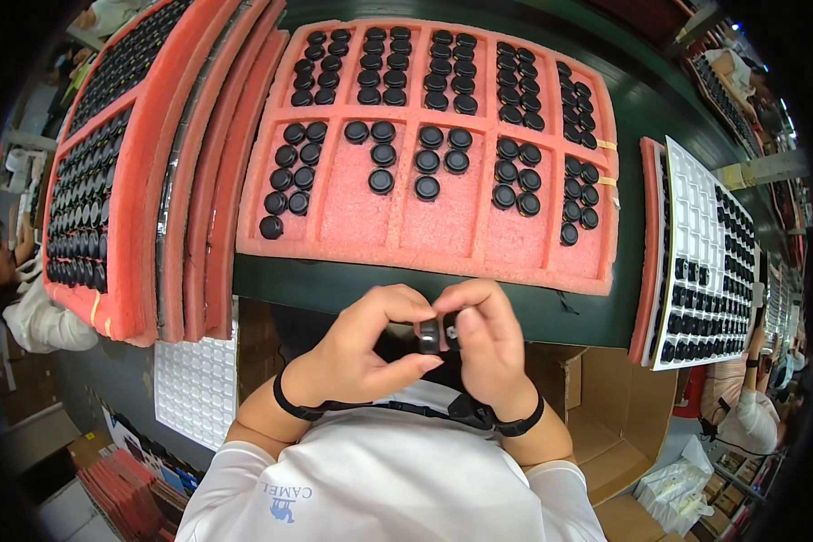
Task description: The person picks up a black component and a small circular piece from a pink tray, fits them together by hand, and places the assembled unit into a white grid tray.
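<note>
Close in front of my body, both hands meet just short of the table's near edge. My left hand (348,352) pinches a small black round part (429,341) between thumb and fingers. Beside it, the fingers and thumb of my right hand (492,352) close on a second small black piece (452,336), partly hidden by the fingers. The two pieces are very near each other; whether they touch I cannot tell. Beyond my hands lies a pink foam tray (352,212) split into compartments, holding many black round parts (381,182) in rows. Its near compartments are only partly filled.
Stacked pink foam trays (203,181) with black parts rise at the left. To the right, a white plastic tray (686,217) of black pieces rests against pink foam. An open cardboard box (605,452) stands below right. Other people sit at both sides.
</note>
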A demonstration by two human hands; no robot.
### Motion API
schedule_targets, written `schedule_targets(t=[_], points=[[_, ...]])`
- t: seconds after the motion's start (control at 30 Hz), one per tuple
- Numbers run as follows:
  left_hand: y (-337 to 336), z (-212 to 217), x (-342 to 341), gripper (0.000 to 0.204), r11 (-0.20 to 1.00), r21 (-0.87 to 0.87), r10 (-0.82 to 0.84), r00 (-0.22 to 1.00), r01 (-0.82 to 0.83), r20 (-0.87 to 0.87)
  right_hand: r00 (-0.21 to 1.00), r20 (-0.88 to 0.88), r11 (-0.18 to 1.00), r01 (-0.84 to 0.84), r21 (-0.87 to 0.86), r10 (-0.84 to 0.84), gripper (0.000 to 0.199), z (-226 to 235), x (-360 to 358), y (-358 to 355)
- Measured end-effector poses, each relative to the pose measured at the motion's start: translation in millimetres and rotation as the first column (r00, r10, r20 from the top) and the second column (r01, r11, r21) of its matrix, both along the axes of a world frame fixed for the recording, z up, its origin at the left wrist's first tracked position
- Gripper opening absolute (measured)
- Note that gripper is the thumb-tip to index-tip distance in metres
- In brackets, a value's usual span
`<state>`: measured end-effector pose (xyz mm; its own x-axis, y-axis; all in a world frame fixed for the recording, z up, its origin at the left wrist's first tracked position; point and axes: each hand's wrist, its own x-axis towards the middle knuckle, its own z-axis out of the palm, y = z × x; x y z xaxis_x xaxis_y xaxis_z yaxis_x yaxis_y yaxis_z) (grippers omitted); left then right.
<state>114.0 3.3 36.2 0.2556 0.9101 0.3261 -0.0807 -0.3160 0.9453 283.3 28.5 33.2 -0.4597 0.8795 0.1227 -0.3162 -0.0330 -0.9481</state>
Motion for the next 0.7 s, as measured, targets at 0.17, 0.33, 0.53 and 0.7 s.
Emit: schedule_targets(t=[0.17, 0.33, 0.53, 0.7], points=[[0.3, 3.1, -2.9, 0.040, 0.993, -0.069, -0.085, 0.984, 0.096, 0.154, 0.963, -0.267, 0.984, -0.063, -0.164, 0.017, 0.028, 7.1, -3.5, 6.5], [-1.1, 7.1, 0.9, 0.037, 0.988, -0.131, -0.053, 0.980, 0.079, 0.193, 0.935, -0.353, 0.971, -0.100, -0.217, 0.017, 0.029, 9.0, -6.1, 9.9], [0.3, 6.7, 1.5, 0.037, 0.990, -0.115, -0.060, 0.979, 0.084, 0.197, 0.928, -0.372, 0.975, -0.094, -0.199, 0.014, 0.030, 7.8, -7.5, 9.6], [2.2, 2.1, -0.9, 0.042, 0.992, -0.041, -0.106, 0.975, 0.116, 0.194, 0.931, -0.364, 0.982, -0.092, -0.164, 0.026, 0.030, 5.5, -7.4, 9.9]])
